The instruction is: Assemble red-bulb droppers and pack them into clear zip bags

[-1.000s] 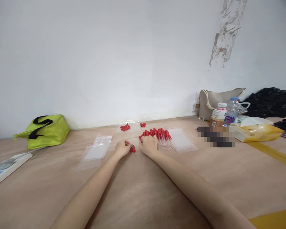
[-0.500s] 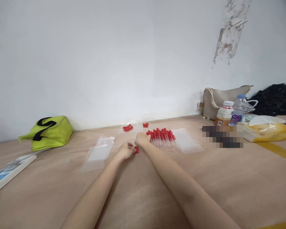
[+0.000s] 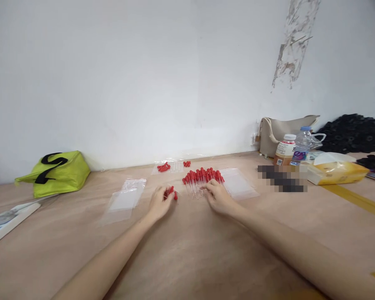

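Note:
In front of me a row of droppers point(image 3: 203, 175) lies on the table, red rubber bulbs away from me and clear thin tubes toward me. My right hand point(image 3: 218, 198) is over the near right part of this row. Its fingers are slightly bent and apart, at the clear tubes; no held piece shows. To the left, my left hand point(image 3: 160, 202) is closed around red rubber bulbs point(image 3: 170, 191), with a thin clear piece sticking out. One red bulb point(image 3: 175, 196) shows beside its fingertips. Loose red bulbs point(image 3: 164, 167) and a smaller cluster point(image 3: 186, 164) lie farther back.
Clear zip bags lie left point(image 3: 121, 202) and right point(image 3: 237, 183) of the droppers. A lime-green bag point(image 3: 61, 174) and a power strip point(image 3: 12, 225) are at left. At right stand bottles point(image 3: 286, 151), a tissue pack point(image 3: 337, 168) and a beige bag point(image 3: 268, 141).
My right hand has moved right, away from my left hand, to the row of droppers. My left hand has turned and closed around red bulbs. The whole view has shifted slightly.

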`<state>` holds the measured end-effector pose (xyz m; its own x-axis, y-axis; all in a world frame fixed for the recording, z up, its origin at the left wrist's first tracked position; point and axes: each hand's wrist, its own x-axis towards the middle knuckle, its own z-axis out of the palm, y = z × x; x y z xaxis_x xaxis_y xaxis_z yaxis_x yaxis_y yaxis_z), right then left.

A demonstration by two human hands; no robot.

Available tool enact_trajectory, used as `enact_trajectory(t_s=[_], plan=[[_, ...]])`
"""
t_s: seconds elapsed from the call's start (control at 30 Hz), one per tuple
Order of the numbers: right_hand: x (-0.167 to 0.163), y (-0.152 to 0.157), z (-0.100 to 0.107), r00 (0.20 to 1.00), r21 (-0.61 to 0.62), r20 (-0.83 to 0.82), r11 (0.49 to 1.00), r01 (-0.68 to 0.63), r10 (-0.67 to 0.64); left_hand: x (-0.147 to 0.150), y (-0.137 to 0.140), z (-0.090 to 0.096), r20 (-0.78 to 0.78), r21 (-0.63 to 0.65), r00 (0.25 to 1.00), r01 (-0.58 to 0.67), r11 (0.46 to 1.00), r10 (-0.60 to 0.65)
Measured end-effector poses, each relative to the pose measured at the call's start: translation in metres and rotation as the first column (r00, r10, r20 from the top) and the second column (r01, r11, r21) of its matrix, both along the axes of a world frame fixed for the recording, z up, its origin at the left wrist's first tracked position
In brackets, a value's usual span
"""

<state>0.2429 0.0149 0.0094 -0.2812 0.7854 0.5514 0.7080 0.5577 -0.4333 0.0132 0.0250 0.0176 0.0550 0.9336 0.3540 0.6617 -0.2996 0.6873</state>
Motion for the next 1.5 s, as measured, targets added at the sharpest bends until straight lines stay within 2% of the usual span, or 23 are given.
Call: enact_trajectory(t_s=[0.07,0.13,0.23,0.3,0.6,0.9,1.13,1.23,1.37,1.5], plan=[[0.008,-0.011,-0.009,0.997,0.017,-0.024,0.997,-0.075,0.076,0.002,-0.023,-0.006,-0.063,0.053,0.991,0.121,0.991,-0.118],[0.008,-0.021,-0.012,0.992,0.013,-0.073,0.995,-0.103,0.104,0.003,-0.044,-0.014,-0.115,0.050,0.971,0.216,0.975,-0.209],[0.001,-0.035,-0.014,0.985,0.018,-0.136,0.994,-0.104,0.106,0.003,-0.059,-0.021,-0.121,0.017,0.953,0.282,0.959,-0.278],[-0.003,-0.042,-0.014,0.986,0.020,-0.118,0.993,-0.117,0.119,0.002,-0.061,-0.023,-0.106,0.017,0.945,0.312,0.950,-0.308],[-0.011,-0.058,-0.014,0.973,-0.001,0.011,0.973,-0.232,0.232,0.004,-0.062,-0.023,-0.032,0.047,0.929,0.370,0.928,-0.369],[-0.013,-0.058,-0.018,0.967,0.009,0.037,0.968,-0.252,0.251,0.008,-0.072,-0.018,-0.032,0.040,0.917,0.399,0.916,-0.398],[-0.010,-0.054,-0.023,0.958,0.039,0.037,0.958,-0.286,0.284,0.007,-0.072,-0.019,-0.095,0.053,0.915,0.397,0.916,-0.391],[-0.009,-0.051,-0.025,0.952,0.057,0.054,0.951,-0.304,0.301,0.007,-0.076,-0.016,-0.119,0.062,0.895,0.438,0.897,-0.429],[-0.007,-0.046,-0.027,0.947,0.138,0.124,0.940,-0.313,0.297,0.008,-0.081,-0.013,-0.198,0.057,0.853,0.502,0.863,-0.483],[-0.005,-0.046,-0.027,0.945,0.231,0.211,0.927,-0.296,0.249,0.008,-0.080,-0.016,-0.298,0.080,0.830,0.514,0.854,-0.472]])
